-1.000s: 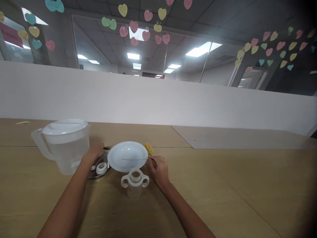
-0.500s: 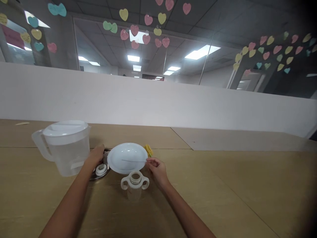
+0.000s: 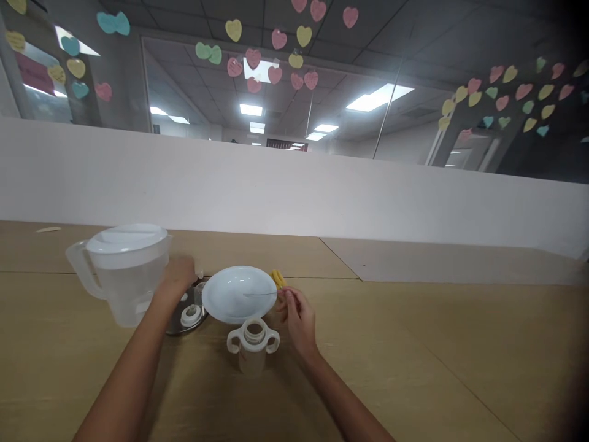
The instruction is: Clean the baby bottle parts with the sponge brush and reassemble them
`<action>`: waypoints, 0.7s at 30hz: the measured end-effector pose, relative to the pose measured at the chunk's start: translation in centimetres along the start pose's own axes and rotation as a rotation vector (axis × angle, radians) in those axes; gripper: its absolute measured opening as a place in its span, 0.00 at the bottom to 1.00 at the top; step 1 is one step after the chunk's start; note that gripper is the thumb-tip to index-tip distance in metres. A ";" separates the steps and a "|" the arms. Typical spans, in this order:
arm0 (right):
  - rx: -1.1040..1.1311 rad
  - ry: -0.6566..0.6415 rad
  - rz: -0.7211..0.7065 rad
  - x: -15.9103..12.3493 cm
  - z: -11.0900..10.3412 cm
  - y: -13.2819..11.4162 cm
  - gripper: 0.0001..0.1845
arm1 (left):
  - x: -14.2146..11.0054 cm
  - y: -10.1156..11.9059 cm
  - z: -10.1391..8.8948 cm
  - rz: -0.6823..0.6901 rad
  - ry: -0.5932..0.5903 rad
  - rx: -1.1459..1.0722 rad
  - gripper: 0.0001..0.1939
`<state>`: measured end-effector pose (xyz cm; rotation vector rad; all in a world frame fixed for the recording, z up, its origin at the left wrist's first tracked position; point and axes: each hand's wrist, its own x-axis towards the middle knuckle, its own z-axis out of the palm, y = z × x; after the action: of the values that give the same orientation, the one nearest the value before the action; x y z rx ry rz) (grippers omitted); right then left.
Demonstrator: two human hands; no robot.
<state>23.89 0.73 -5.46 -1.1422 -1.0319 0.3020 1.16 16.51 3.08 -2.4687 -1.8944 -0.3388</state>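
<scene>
My right hand pinches a thin, wire-like stick, whose far end reaches over the white bowl. Smeared by motion, my left hand is closed above the back of the shiny metal tray. A small translucent piece shows at its fingertips, too blurred to name. On the tray lies a white ring-shaped cap. A clear baby bottle with two white handles stands upright and uncapped in front of the bowl.
A lidded clear plastic pitcher stands left of the tray, close to my left forearm. Something yellow lies behind the bowl's right rim. A low white wall runs along the back of the wooden table.
My left hand has risen from the tray, with the small translucent piece now visible at its fingertips. The right hand has shifted slightly right and turned, drawing the stick with it.
</scene>
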 end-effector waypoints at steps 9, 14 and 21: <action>-0.373 -0.236 -1.349 -2.7 -0.5 -3.1 0.07 | -2.0 2.8 -3.0 0.341 -0.053 -0.680 0.15; -0.320 -0.311 -1.350 -3.9 0.7 -4.4 0.08 | -2.3 4.4 -2.4 0.527 -0.141 -0.785 0.14; -0.366 -0.303 -1.369 -4.2 0.7 -3.9 0.07 | -2.5 5.1 -2.3 0.561 -0.145 -0.735 0.14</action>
<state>20.04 -3.32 -4.29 -0.4757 -1.9424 -0.8546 5.04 12.40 5.49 -3.4104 -1.1231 -0.9883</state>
